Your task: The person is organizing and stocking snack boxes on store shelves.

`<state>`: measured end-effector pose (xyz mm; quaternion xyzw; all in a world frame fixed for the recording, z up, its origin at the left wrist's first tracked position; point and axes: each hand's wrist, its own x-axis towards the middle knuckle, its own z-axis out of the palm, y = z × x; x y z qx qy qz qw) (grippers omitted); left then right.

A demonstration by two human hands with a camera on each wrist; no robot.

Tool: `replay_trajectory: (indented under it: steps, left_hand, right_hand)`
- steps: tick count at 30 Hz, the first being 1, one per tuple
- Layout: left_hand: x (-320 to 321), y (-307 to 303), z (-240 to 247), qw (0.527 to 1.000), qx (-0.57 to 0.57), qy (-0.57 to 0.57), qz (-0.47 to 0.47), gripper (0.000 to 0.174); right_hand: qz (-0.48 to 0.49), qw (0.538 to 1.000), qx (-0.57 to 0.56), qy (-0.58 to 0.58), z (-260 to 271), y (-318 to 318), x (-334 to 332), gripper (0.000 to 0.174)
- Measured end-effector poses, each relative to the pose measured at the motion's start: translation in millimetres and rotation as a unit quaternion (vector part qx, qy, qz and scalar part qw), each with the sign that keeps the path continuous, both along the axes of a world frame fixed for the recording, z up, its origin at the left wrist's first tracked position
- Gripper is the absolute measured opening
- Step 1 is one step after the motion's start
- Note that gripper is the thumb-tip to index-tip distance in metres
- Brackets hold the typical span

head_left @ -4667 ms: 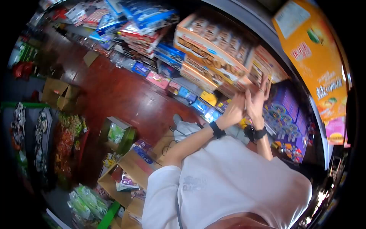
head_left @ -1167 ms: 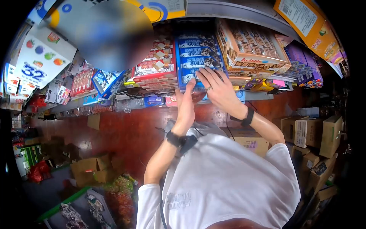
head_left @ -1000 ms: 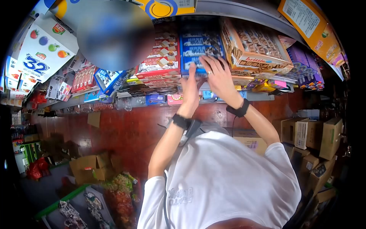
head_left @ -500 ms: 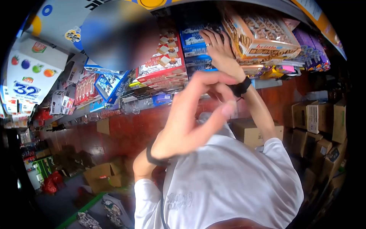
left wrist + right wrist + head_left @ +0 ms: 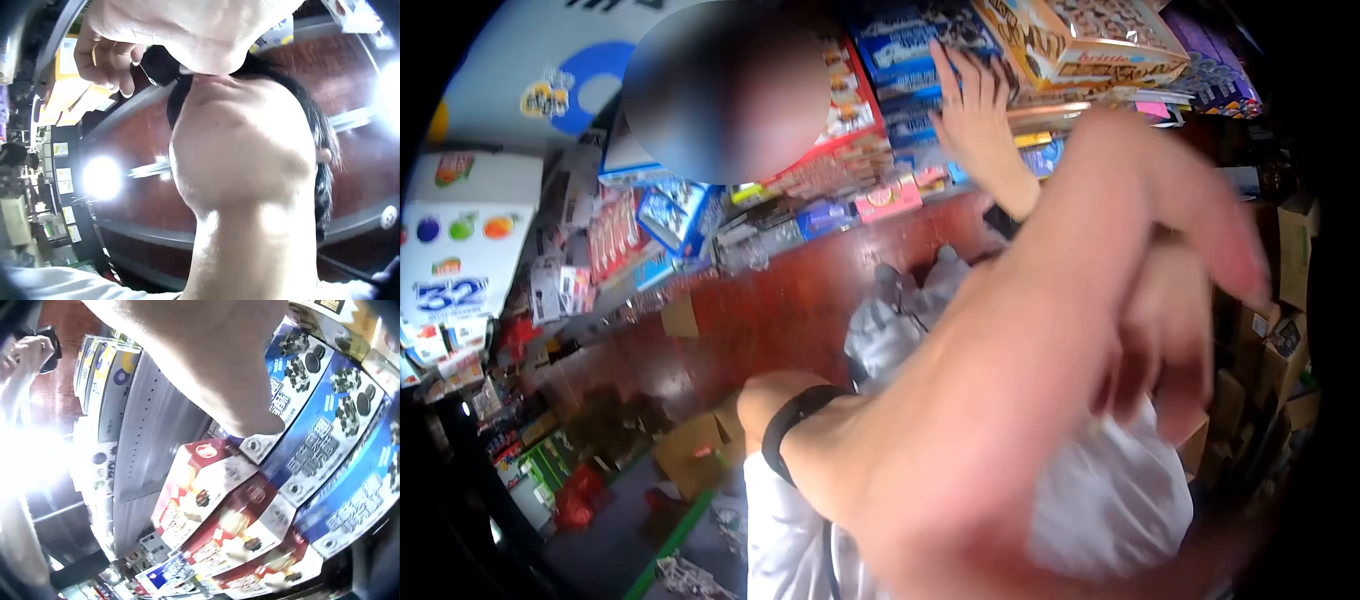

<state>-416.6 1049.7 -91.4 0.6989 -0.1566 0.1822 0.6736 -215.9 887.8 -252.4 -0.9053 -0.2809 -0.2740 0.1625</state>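
Half-hiding white shirt (image 5: 1110,500): left hand (image 5: 1030,350)

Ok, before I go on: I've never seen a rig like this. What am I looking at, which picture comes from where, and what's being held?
There's no machine: the grips are the bare hands of a person. One camera sits on the head, looking forward and down; each wrist carries another.

In the head picture, the left grip looks huge because it is raised close to the lens; its fingers are loosely bent, with nothing visible in it. The left wrist picture looks up at the person's neck. The right grip lies over stacked blue boxes, fingers spread; no box is seen held. The right wrist picture shows those from close by, with red boxes beside them. An orange box stands on their other side, all on shelving.
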Motion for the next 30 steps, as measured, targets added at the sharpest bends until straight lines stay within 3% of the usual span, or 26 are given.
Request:
replay_trajectory:
  steps: [2,3,4,6,11,12,19,21,25,26,30]
  left_hand:
    - [6,7,-22,0.996,0.073,0.009,0.055,0.042]
    - [13,11,-34,0.990,0.108,0.006,0.086,0.042]
    - [17,13,-47,0.984,0.138,0.003,0.115,0.043]
    - [20,25,-64,0.967,0.191,-0.010,0.170,0.043]
    - [-4,74,-62,0.911,0.303,-0.039,0.276,0.043]
    - [-13,82,-60,0.903,0.317,-0.039,0.288,0.043]
    - [-47,110,-65,0.872,0.374,-0.042,0.314,0.045]
    - [-51,116,-70,0.867,0.382,-0.040,0.316,0.045]
    - [-58,126,-74,0.854,0.402,-0.048,0.327,0.046]
    - [-59,128,-75,0.852,0.404,-0.051,0.329,0.046]
    - [-55,138,-82,0.849,0.410,-0.032,0.333,0.047]
  right_hand:
    - [-0.015,1.000,0.009,0.014,-2,3,-23,0.099]
    - [0.041,0.997,-0.009,0.069,0,-10,-33,0.091]
    - [0.039,0.996,0.073,0.016,0,2,-52,0.086]
    - [0.078,0.991,0.104,-0.009,-27,-4,-72,0.085]
    - [0.168,0.971,0.168,0.022,-77,-26,-128,0.106]
    - [0.161,0.970,0.177,0.044,-84,-28,-135,0.104]
    - [0.250,0.936,0.197,0.147,-152,-34,-163,0.086]
    - [0.286,0.932,0.184,0.128,-162,-28,-158,0.071]
    - [0.359,0.920,0.125,0.095,-166,-16,-149,0.064]
    - [0.359,0.911,0.177,0.103,-162,-11,-149,0.061]
    - [0.365,0.909,0.193,0.054,-145,-10,-143,0.063]
